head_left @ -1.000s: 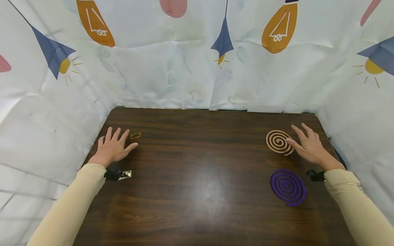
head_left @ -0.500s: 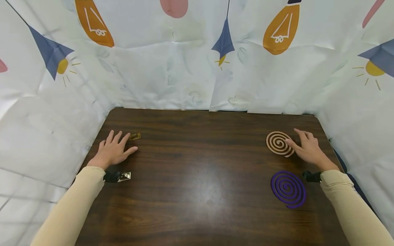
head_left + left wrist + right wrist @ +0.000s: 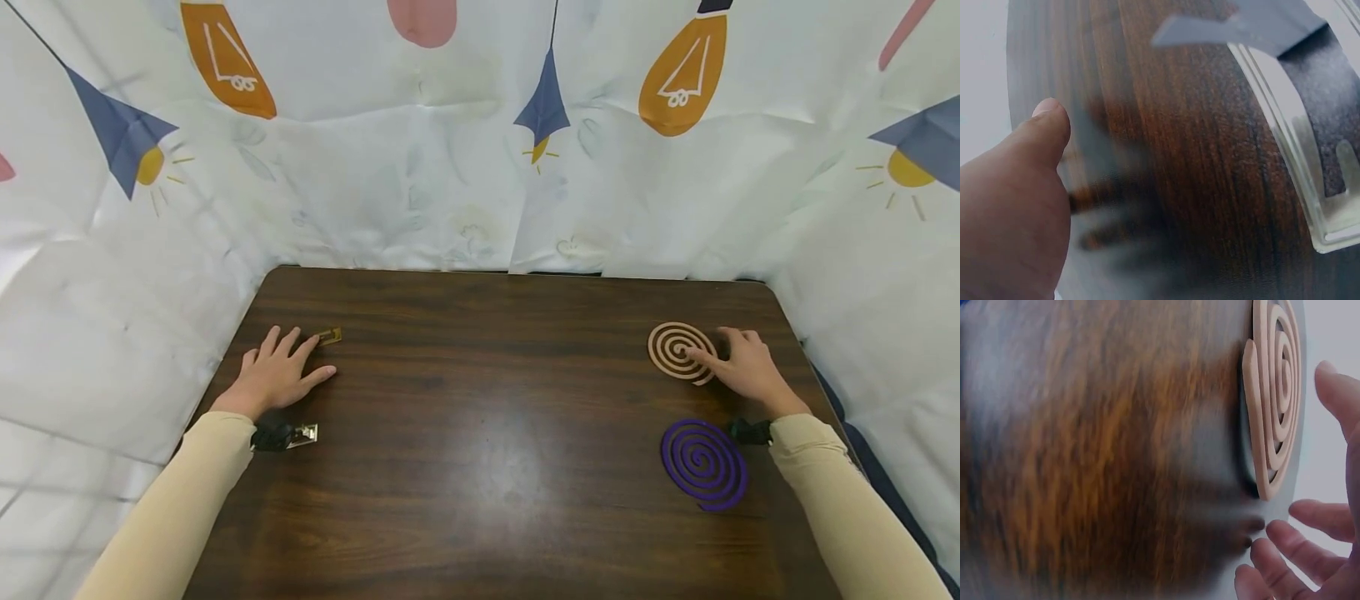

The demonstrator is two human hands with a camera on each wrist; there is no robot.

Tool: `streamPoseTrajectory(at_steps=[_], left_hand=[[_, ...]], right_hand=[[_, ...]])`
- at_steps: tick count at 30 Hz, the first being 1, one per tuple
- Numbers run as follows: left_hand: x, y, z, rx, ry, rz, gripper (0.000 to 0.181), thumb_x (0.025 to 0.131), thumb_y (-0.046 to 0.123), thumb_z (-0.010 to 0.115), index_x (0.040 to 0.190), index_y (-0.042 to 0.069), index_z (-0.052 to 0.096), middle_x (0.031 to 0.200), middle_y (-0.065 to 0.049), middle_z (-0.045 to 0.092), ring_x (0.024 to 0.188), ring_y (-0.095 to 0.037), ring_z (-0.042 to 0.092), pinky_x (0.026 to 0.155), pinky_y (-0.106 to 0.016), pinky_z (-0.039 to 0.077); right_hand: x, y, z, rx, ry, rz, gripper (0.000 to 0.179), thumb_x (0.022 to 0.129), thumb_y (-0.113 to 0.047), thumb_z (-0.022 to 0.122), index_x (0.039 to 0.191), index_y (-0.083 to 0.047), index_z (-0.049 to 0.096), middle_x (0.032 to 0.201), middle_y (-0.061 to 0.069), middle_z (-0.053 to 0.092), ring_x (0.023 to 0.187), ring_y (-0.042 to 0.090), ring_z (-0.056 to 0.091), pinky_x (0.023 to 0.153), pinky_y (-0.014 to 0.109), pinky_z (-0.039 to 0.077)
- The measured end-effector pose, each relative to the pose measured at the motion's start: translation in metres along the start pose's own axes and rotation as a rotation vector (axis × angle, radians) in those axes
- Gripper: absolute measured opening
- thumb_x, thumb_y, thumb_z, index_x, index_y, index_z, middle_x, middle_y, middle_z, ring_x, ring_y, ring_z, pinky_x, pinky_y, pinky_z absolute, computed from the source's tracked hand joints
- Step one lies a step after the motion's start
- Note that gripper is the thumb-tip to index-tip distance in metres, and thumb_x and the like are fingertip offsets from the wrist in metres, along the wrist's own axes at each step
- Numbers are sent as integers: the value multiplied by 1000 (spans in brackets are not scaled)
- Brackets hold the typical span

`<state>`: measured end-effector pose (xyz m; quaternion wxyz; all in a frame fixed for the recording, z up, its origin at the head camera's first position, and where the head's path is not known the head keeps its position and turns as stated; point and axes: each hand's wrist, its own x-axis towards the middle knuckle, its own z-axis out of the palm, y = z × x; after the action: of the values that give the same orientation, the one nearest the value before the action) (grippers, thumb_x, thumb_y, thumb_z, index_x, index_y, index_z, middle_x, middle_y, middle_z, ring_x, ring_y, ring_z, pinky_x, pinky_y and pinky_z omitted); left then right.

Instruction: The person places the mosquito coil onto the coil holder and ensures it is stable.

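A tan mosquito coil (image 3: pixel 666 350) lies flat at the right of the table. My right hand (image 3: pixel 750 373) hovers by its right side, thumb over the spiral; in the right wrist view the curved fingers (image 3: pixel 1300 547) stand apart from the coil's edge. Nearer to me lies a purple mosquito coil (image 3: pixel 701 457). At the left, my left hand (image 3: pixel 272 377) is spread, its index fingertip right at a small gold-coloured metal coil stand (image 3: pixel 331 336). A second, silvery metal stand (image 3: pixel 306 435) lies beside the left wrist, partly hidden by the wrist camera.
The dark wood-grain table (image 3: pixel 480 375) has rounded far corners. White patterned cloth (image 3: pixel 450 192) hangs behind it and along both sides. A black wrist camera (image 3: pixel 272 437) sits at the left wrist, another camera (image 3: pixel 750 432) at the right.
My right hand has come lower and nearer to the tan coil, its fingers curling in. My left hand has lowered slightly, index finger closer to the gold stand. Coils and stands lie unmoved.
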<state>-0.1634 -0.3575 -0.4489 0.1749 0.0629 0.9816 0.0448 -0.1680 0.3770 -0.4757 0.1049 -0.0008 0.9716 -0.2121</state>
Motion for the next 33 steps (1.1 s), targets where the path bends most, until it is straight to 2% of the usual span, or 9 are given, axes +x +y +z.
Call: streamPoseTrajectory(at_steps=[9, 13, 18, 25, 33], left_hand=[[-2, -3, 4, 18, -2, 4, 94, 101, 70, 47, 163, 2, 27, 166, -38, 15, 153, -62, 6, 114, -82, 18], [-1, -2, 5, 12, 6, 5, 93, 101, 68, 49, 163, 2, 28, 166, -37, 16, 153, -62, 7, 114, -82, 18], [2, 0, 5, 23, 14, 17, 93, 100, 68, 50, 163, 4, 28, 166, -36, 18, 153, -62, 9, 114, -82, 20], [5, 4, 6, 7, 9, 29, 92, 101, 69, 49, 163, 5, 27, 167, -35, 18, 153, -61, 8, 113, -82, 19], [7, 7, 3, 18, 17, 37, 91, 101, 67, 50, 163, 5, 28, 167, -35, 19, 153, -61, 9, 113, -82, 20]], right_hand=[[1, -7, 7, -5, -1, -15, 86, 101, -51, 63, 146, 19, 42, 141, 49, 40, 132, 62, 36, 103, 75, 37], [1, -9, 6, 15, 9, -20, 80, 99, -48, 67, 142, 17, 48, 137, 45, 45, 125, 59, 42, 99, 72, 40], [2, -11, 4, 43, 0, -9, 80, 97, -47, 71, 140, 15, 46, 133, 41, 50, 117, 55, 51, 92, 66, 46], [1, -13, 2, 83, -33, 22, 89, 95, -51, 72, 147, 13, 39, 133, 40, 51, 115, 54, 56, 86, 61, 50], [1, -14, 0, 65, -18, -9, 86, 93, -50, 75, 145, 11, 46, 122, 35, 59, 104, 44, 62, 80, 52, 53]])
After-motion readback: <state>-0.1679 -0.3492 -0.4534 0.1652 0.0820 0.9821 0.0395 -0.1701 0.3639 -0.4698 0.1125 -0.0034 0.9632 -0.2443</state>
